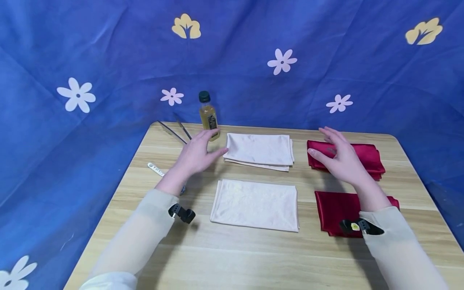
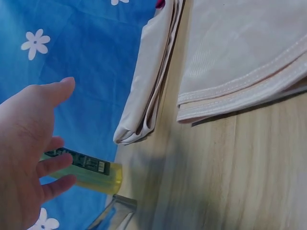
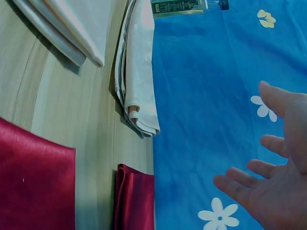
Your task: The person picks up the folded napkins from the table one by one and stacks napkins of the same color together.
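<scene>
Both hands hover over the table and hold nothing. The left hand (image 1: 198, 154), thumb spread from the fingers, is between the bottle of yellow liquid (image 1: 208, 117) and the far white folded cloth (image 1: 258, 150). Over the far dark red folded cloth (image 1: 366, 157) is the right hand (image 1: 338, 157), its fingers loosely extended. A second white folded cloth (image 1: 255, 205) lies nearer the front, with another red folded cloth (image 1: 335, 211) to its right, partly hidden by the right wrist. In the left wrist view, the left hand (image 2: 24, 153) covers part of the bottle (image 2: 96, 172).
Metal tweezers (image 1: 170, 131) lie at the table's back left corner, partly behind the left hand. A white-handled utensil (image 1: 156, 169) lies under the left wrist, its far end mostly hidden. A blue flowered curtain (image 1: 232, 60) hangs behind the wooden table (image 1: 232, 262).
</scene>
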Demonstrator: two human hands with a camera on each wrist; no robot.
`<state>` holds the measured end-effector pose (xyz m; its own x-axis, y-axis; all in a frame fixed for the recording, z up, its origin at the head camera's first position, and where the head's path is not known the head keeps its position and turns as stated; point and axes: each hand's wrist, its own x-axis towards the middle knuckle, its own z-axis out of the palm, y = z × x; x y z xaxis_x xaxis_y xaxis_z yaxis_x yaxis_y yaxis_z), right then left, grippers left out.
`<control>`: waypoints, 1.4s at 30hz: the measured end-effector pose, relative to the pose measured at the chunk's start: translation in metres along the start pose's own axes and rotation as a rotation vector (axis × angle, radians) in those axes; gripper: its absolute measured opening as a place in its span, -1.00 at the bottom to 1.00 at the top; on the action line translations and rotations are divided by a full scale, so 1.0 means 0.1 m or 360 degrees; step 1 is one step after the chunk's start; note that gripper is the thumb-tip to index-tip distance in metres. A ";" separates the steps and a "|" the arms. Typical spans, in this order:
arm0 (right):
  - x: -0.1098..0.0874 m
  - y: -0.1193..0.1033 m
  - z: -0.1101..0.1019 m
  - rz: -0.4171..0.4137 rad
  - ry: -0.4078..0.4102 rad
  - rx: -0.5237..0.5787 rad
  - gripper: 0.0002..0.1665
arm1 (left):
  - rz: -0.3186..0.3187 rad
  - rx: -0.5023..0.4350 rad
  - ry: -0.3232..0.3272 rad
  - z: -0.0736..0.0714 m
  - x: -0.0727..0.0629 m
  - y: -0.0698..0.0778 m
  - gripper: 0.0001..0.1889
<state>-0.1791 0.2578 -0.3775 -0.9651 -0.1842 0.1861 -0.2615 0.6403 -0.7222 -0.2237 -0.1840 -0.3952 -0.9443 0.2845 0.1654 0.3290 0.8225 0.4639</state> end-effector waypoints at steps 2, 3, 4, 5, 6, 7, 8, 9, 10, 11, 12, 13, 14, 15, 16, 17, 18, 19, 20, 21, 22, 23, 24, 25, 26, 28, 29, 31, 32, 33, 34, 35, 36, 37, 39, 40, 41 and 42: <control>0.02 0.02 0.02 0.0023 -0.0008 0.0044 -0.09 | -0.0014 -0.0053 -0.0003 0.03 0.03 -0.02 -0.16; 0.04 0.02 0.03 0.0041 -0.0018 0.0068 -0.09 | -0.0017 -0.0087 -0.0006 0.05 0.04 -0.03 -0.17; 0.05 0.03 0.04 0.0064 -0.0030 0.0102 -0.09 | -0.0023 -0.0133 -0.0007 0.07 0.06 -0.04 -0.19; 0.06 0.03 0.05 0.0089 -0.0045 0.0136 -0.08 | -0.0029 -0.0174 -0.0011 0.09 0.07 -0.04 -0.20; 0.08 0.04 0.06 0.0120 -0.0065 0.0169 -0.07 | -0.0043 -0.0215 -0.0017 0.11 0.09 -0.05 -0.22; 0.09 0.05 0.07 0.0146 -0.0077 0.0197 -0.06 | -0.0059 -0.0258 -0.0025 0.13 0.10 -0.06 -0.23; 0.11 0.05 0.08 0.0174 -0.0094 0.0235 -0.06 | -0.0079 -0.0311 -0.0031 0.15 0.12 -0.07 -0.25; 0.12 0.06 0.10 0.0198 -0.0109 0.0268 -0.05 | -0.0102 -0.0366 -0.0035 0.16 0.13 -0.07 -0.26; 0.13 0.07 0.11 0.0217 -0.0120 0.0295 -0.05 | -0.0130 -0.0422 -0.0038 0.18 0.14 -0.08 -0.28; 0.14 0.08 0.13 0.0235 -0.0128 0.0312 -0.05 | -0.0156 -0.0472 -0.0043 0.19 0.15 -0.08 -0.28; 0.15 0.09 0.14 0.0249 -0.0133 0.0337 -0.06 | -0.0182 -0.0528 -0.0044 0.20 0.16 -0.09 -0.30; 0.16 0.10 0.16 0.0258 -0.0130 0.0358 -0.07 | -0.0203 -0.0579 -0.0043 0.22 0.18 -0.09 -0.32; 0.18 0.12 0.17 0.0269 -0.0135 0.0381 -0.08 | -0.0223 -0.0623 -0.0037 0.24 0.19 -0.09 -0.33; 0.19 0.13 0.19 0.0276 -0.0134 0.0396 -0.09 | -0.0242 -0.0653 -0.0036 0.26 0.20 -0.10 -0.35; 0.20 0.14 0.21 0.0285 -0.0135 0.0415 -0.11 | -0.0263 -0.0685 -0.0036 0.27 0.21 -0.10 -0.36; 0.22 0.15 0.23 0.0294 -0.0137 0.0432 -0.12 | -0.0282 -0.0710 -0.0036 0.29 0.23 -0.10 -0.38; 0.24 0.17 0.25 0.0295 -0.0140 0.0444 -0.14 | -0.0302 -0.0730 -0.0038 0.31 0.24 -0.10 -0.40; 0.26 0.18 0.26 0.0299 -0.0144 0.0443 -0.15 | -0.0322 -0.0745 -0.0040 0.33 0.25 -0.11 -0.41; 0.28 0.19 0.28 0.0302 -0.0151 0.0434 -0.16 | -0.0344 -0.0758 -0.0043 0.35 0.26 -0.11 -0.43; 0.30 0.20 0.30 0.0303 -0.0156 0.0424 -0.18 | -0.0365 -0.0767 -0.0050 0.37 0.27 -0.11 -0.44; 0.32 0.22 0.32 0.0303 -0.0162 0.0410 -0.20 | -0.0383 -0.0777 -0.0055 0.39 0.28 -0.11 -0.45; 0.34 0.24 0.34 0.0303 -0.0167 0.0395 -0.21 | -0.0397 -0.0780 -0.0059 0.41 0.29 -0.11 -0.47; 0.35 0.25 0.36 0.0303 -0.0172 0.0382 -0.23 | -0.0411 -0.0787 -0.0060 0.43 0.31 -0.11 -0.49; 0.37 0.27 0.39 0.0307 -0.0174 0.0378 -0.24 | -0.0426 -0.0795 -0.0057 0.45 0.32 -0.10 -0.50; 0.39 0.29 0.41 0.0309 -0.0177 0.0378 -0.25 | -0.0445 -0.0800 -0.0053 0.47 0.33 -0.10 -0.51; 0.43 0.33 0.47 0.0317 -0.0179 0.0388 -0.26 | -0.0475 -0.0811 -0.0041 0.50 0.35 -0.10 -0.54; 0.45 0.35 0.50 0.0325 -0.0181 0.0396 -0.26 | -0.0490 -0.0816 -0.0033 0.52 0.37 -0.10 -0.55; 0.48 0.39 0.55 0.0340 -0.0182 0.0412 -0.28 | -0.0527 -0.0826 -0.0014 0.54 0.39 -0.09 -0.56; 0.50 0.41 0.58 0.0347 -0.0186 0.0417 -0.29 | -0.0543 -0.0822 -0.0007 0.56 0.40 -0.09 -0.56; 0.52 0.42 0.60 0.0356 -0.0189 0.0426 -0.30 | -0.0555 -0.0822 0.0001 0.57 0.41 -0.09 -0.57; 0.53 0.43 0.62 0.0364 -0.0193 0.0441 -0.30 | -0.0572 -0.0823 0.0010 0.58 0.42 -0.09 -0.56; 0.54 0.44 0.64 0.0376 -0.0198 0.0455 -0.30 | -0.0586 -0.0819 0.0016 0.59 0.43 -0.09 -0.56; 0.56 0.46 0.66 0.0385 -0.0202 0.0471 -0.31 | -0.0601 -0.0820 0.0021 0.60 0.43 -0.10 -0.55; 0.57 0.47 0.68 0.0397 -0.0204 0.0485 -0.31 | -0.0612 -0.0813 0.0022 0.61 0.44 -0.10 -0.55; 0.60 0.49 0.72 0.0418 -0.0209 0.0514 -0.31 | -0.0634 -0.0822 0.0017 0.64 0.45 -0.11 -0.54; 0.62 0.51 0.74 0.0433 -0.0208 0.0523 -0.31 | -0.0644 -0.0820 0.0014 0.65 0.45 -0.11 -0.54; 0.64 0.52 0.76 0.0443 -0.0209 0.0529 -0.31 | -0.0652 -0.0820 0.0012 0.65 0.46 -0.12 -0.53; 0.65 0.54 0.78 0.0454 -0.0205 0.0533 -0.31 | -0.0659 -0.0824 0.0011 0.66 0.46 -0.12 -0.53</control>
<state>-0.2553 0.2220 -0.4561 -0.9827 -0.1403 -0.1207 0.0540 0.4064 -0.9121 -0.2714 -0.1484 -0.4508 -0.9937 -0.0090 -0.1120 -0.1003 0.5196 0.8485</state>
